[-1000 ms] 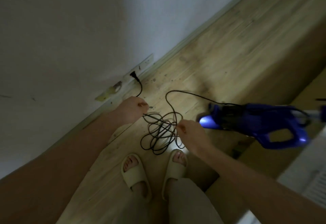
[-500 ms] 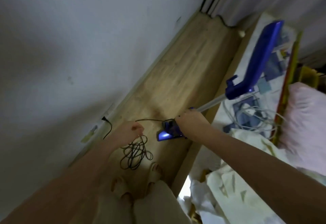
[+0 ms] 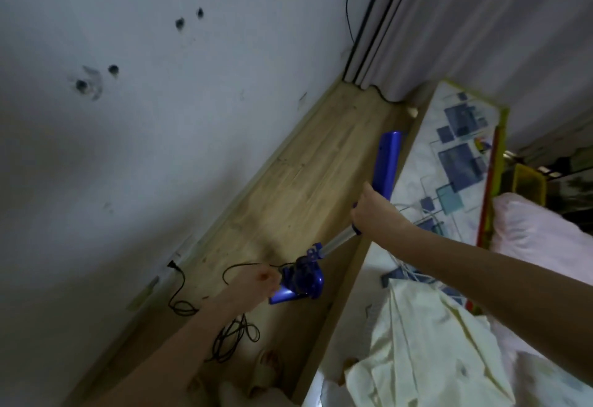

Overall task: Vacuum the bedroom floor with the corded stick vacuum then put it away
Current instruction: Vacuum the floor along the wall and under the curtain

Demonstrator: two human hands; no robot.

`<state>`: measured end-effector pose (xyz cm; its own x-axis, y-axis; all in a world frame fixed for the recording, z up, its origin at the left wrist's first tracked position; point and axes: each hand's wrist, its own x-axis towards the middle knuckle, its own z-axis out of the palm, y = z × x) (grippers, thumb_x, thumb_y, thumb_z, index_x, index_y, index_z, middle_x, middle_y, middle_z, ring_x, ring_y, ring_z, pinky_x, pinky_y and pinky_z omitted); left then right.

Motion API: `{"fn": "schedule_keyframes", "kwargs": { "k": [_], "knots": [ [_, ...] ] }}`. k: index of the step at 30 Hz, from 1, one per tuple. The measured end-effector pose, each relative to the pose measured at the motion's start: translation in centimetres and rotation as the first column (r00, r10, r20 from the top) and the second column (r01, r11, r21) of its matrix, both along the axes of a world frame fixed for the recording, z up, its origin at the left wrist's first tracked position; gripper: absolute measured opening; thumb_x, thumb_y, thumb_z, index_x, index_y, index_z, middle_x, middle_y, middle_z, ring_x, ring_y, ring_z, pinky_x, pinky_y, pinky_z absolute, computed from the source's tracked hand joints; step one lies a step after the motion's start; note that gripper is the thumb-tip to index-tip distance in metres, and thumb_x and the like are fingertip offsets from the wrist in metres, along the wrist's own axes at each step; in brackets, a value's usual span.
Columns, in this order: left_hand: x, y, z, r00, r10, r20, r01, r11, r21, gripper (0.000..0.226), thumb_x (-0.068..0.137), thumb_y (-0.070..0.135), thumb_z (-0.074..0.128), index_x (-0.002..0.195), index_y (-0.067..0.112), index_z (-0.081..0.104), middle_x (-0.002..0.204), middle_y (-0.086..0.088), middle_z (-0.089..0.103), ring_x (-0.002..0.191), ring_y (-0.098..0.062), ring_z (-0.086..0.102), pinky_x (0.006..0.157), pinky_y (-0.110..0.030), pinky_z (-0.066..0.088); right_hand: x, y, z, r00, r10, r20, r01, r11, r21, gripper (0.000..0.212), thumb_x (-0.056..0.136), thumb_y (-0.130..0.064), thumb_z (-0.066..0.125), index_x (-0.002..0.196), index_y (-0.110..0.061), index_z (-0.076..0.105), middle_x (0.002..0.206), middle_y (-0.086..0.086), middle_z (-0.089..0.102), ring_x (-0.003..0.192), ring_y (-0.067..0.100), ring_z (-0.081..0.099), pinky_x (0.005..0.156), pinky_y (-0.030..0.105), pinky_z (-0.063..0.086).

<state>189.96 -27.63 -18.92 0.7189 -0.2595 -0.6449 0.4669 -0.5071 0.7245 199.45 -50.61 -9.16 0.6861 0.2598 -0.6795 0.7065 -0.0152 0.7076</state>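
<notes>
The blue stick vacuum (image 3: 382, 178) hangs tilted over the narrow strip of wooden floor (image 3: 288, 188) between wall and bed (image 3: 426, 137), floor head upward and motor body low. The right hand (image 3: 373, 211) grips it where tube meets head, probably to steady it. The left hand (image 3: 261, 281) is curled at the motor body, apparently pinching the black cord (image 3: 231, 339); most of the cord lies in loose loops on the floor, its plug (image 3: 173, 266) lying by the skirting, so storing seems underway.
</notes>
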Motion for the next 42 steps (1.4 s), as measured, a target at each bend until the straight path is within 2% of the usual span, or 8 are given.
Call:
{"fn": "schedule_keyframes", "kwargs": {
  "k": [6, 10, 16, 23, 27, 30, 35, 42],
  "knots": [
    [1.6, -4.2, 2.1, 0.986, -0.087, 0.139, 0.078, 0.994, 0.073, 0.021, 0.1, 0.019, 0.048, 0.113, 0.013, 0.063, 0.107, -0.003, 0.065, 0.085, -0.009, 0.056, 0.069, -0.015, 0.042, 1.2, -0.8, 1.7, 0.987, 0.01, -0.163, 0.038, 0.957, 0.288, 0.024, 0.087, -0.031, 0.064, 0.087, -0.01, 0.054, 0.086, 0.007, 0.063, 0.09, 0.026, 0.066, 0.082, 0.035, 0.05],
    [2.4, -6.4, 2.9, 0.991, 0.132, 0.0, -0.131, 0.985, -0.11, 0.027, 0.099, 0.023, 0.051, 0.122, 0.01, 0.06, 0.105, -0.001, 0.064, 0.094, -0.015, 0.061, 0.086, -0.027, 0.05, 1.0, -1.1, 2.4, 0.965, -0.171, -0.2, 0.245, 0.863, 0.442, 0.029, 0.088, -0.043, 0.06, 0.09, -0.014, 0.059, 0.087, 0.005, 0.065, 0.084, 0.022, 0.066, 0.073, 0.031, 0.054],
    [3.3, -9.2, 4.9, 0.914, 0.314, -0.256, -0.354, 0.926, -0.129, 0.015, 0.099, 0.024, 0.052, 0.093, 0.013, 0.061, 0.1, -0.007, 0.067, 0.101, -0.022, 0.065, 0.086, -0.031, 0.055, -1.2, -3.0, 4.1, 0.711, -0.662, -0.237, 0.64, 0.468, 0.61, 0.039, 0.092, -0.051, 0.049, 0.075, -0.016, 0.052, 0.07, 0.001, 0.056, 0.068, 0.019, 0.057, 0.063, 0.03, 0.045],
    [2.4, -13.1, 4.7, 0.825, 0.302, -0.478, -0.441, 0.873, -0.209, 0.023, 0.095, 0.025, 0.059, 0.093, 0.002, 0.059, 0.094, -0.016, 0.066, 0.091, -0.026, 0.066, 0.079, -0.035, 0.058, -9.1, -4.7, 2.6, 0.165, -0.873, -0.459, 0.715, -0.215, 0.666, 0.045, 0.09, -0.052, 0.052, 0.065, -0.014, 0.049, 0.06, -0.001, 0.054, 0.063, 0.018, 0.059, 0.063, 0.029, 0.045],
    [0.0, -12.8, 2.1, 0.817, 0.274, -0.507, -0.382, 0.916, -0.121, 0.022, 0.093, 0.022, 0.063, 0.104, 0.004, 0.057, 0.087, -0.013, 0.058, 0.07, -0.021, 0.06, 0.062, -0.03, 0.053, -14.8, -3.2, 0.5, -0.22, -0.653, -0.724, 0.476, -0.72, 0.505, 0.035, 0.085, -0.041, 0.057, 0.062, -0.014, 0.056, 0.054, 0.001, 0.058, 0.055, 0.019, 0.058, 0.059, 0.026, 0.047],
    [-2.7, -12.1, 0.4, 0.756, 0.25, -0.605, -0.373, 0.924, -0.084, 0.021, 0.094, 0.015, 0.06, 0.112, 0.005, 0.058, 0.078, -0.01, 0.054, 0.063, -0.019, 0.056, 0.053, -0.029, 0.052, -18.7, 0.4, -0.8, -0.357, -0.243, -0.902, 0.145, -0.968, 0.203, 0.037, 0.09, -0.033, 0.061, 0.062, -0.01, 0.054, 0.053, 0.006, 0.053, 0.046, 0.016, 0.047, 0.044, 0.022, 0.038],
    [-5.5, -8.9, -1.4, 0.692, 0.197, -0.694, -0.307, 0.951, -0.037, 0.011, 0.095, 0.009, 0.058, 0.086, 0.002, 0.055, 0.083, -0.014, 0.056, 0.074, -0.024, 0.057, 0.066, -0.032, 0.051, -22.9, 5.8, -3.4, -0.4, 0.154, -0.904, -0.081, -0.988, -0.133, 0.036, 0.095, -0.044, 0.054, 0.085, -0.01, 0.056, 0.067, 0.007, 0.055, 0.045, 0.014, 0.051, 0.04, 0.02, 0.041],
    [-6.6, -6.6, -4.2, 0.626, 0.211, -0.751, -0.407, 0.909, -0.084, 0.02, 0.097, 0.003, 0.045, 0.079, 0.003, 0.052, 0.075, -0.011, 0.051, 0.07, -0.021, 0.052, 0.069, -0.029, 0.046, -23.5, 9.3, -4.9, -0.396, 0.336, -0.855, -0.237, -0.937, -0.258, 0.045, 0.098, -0.047, 0.045, 0.096, -0.003, 0.056, 0.045, 0.005, 0.054, 0.03, 0.013, 0.047, 0.035, 0.015, 0.037]
  ]
}}
